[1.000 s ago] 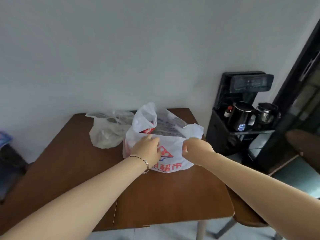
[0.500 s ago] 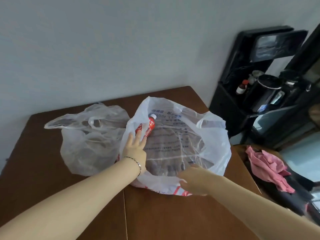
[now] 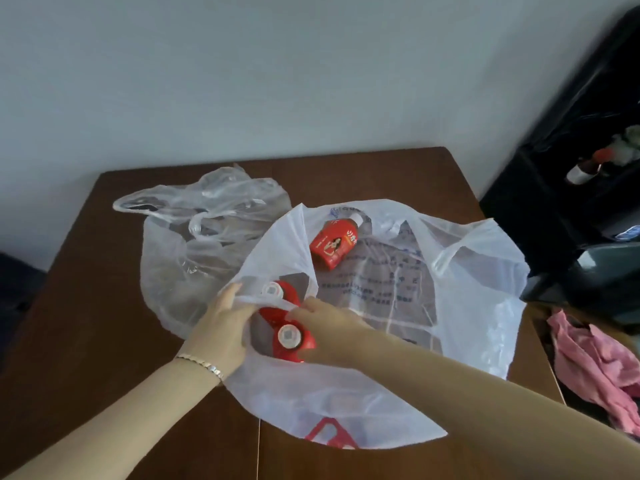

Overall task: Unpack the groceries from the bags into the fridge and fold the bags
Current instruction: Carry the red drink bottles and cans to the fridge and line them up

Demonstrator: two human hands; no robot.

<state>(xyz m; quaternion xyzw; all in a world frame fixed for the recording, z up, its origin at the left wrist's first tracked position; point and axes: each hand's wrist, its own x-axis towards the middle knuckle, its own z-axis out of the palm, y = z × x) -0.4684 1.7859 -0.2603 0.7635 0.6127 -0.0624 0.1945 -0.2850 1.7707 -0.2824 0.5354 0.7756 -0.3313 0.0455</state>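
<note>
White plastic bag [image 3: 467, 271] is spread open on the brown table [image 3: 86, 306], with red print at its 6 o'clock edge. Three red bottles are seen inside it. The lying bottle [image 3: 334, 245] is on its side toward the bag's 12 o'clock, cap pointed at about 1 o'clock. The far upright bottle [image 3: 273, 292] and near upright bottle [image 3: 291, 337] stand white caps up at the bag's 9 o'clock side, just beside each other.

Left hand [image 3: 221, 327], bracelet [image 3: 204, 363] on the wrist, is placed at 9 o'clock of the upright pair. A strip of the bag's rim is pinched between its thumb and fingers.

Right hand [image 3: 329, 327] is placed at 3 o'clock of the near upright bottle, fingers curled against the same rim strip. Whether plastic or bottle is gripped cannot be told; the fingertips are hidden.

Clear bag [image 3: 180, 265] is slumped at 10 o'clock of the white one, partly overlapped by it; contents are not made out. Pink cloth [image 3: 595, 358] is bunched off the table at 3 o'clock. Black stand [image 3: 571, 168] is seen at 2 o'clock, blurred.
</note>
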